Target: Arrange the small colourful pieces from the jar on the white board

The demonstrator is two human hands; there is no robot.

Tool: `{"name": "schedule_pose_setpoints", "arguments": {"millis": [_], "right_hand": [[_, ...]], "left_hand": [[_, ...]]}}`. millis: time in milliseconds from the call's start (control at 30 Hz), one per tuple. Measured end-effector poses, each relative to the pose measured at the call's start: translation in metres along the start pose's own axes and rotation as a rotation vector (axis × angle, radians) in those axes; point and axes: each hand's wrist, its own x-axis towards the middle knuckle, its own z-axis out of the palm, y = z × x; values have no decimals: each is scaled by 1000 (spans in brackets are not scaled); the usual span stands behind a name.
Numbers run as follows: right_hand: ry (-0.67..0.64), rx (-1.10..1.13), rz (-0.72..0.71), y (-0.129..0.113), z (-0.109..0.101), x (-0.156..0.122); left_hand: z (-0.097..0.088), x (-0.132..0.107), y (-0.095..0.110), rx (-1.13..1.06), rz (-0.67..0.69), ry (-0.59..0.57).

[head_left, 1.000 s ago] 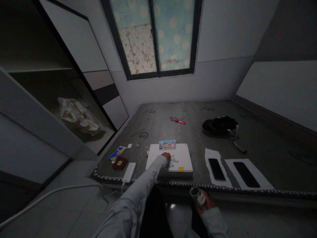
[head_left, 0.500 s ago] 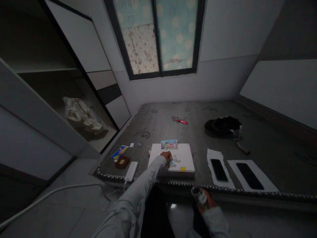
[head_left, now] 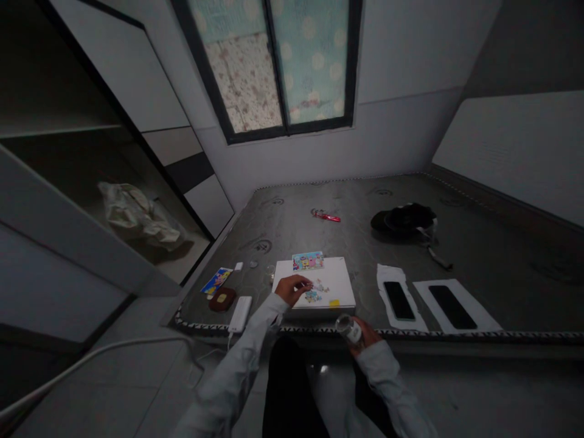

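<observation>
left hand draws back on the board as the jar comes up

head view: since the earlier pictures the left hand (head_left: 288, 288) has pulled back from the small loose pieces (head_left: 314, 291) toward the near left of the white board (head_left: 340, 275), and the right hand (head_left: 362, 336) has risen from below the edge to the mattress rim at lower centre. this looks like the piece work pausing while the jar is brought in. the left hand is loosely curled, fingertips resting on the board just beside the pieces; whether it pinches one cannot be told. the right hand is wrapped closed around a small clear jar (head_left: 348, 328). a colourful picture card (head_left: 308, 261) lies at the board's far edge.
</observation>
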Motion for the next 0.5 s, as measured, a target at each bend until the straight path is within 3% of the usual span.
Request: {"name": "schedule_pose_setpoints", "arguments": {"millis": [100, 267, 500], "right_hand": [[-64, -40, -49, -18, 3, 2], [-146, -88, -87, -47, 13, -4], [-125, 1, -65, -54, 11, -4]], "left_hand": [[1, -28, 25, 14, 119, -209], [31, -61, 46, 123, 168, -525], [54, -65, 44, 211, 50, -510]]}}
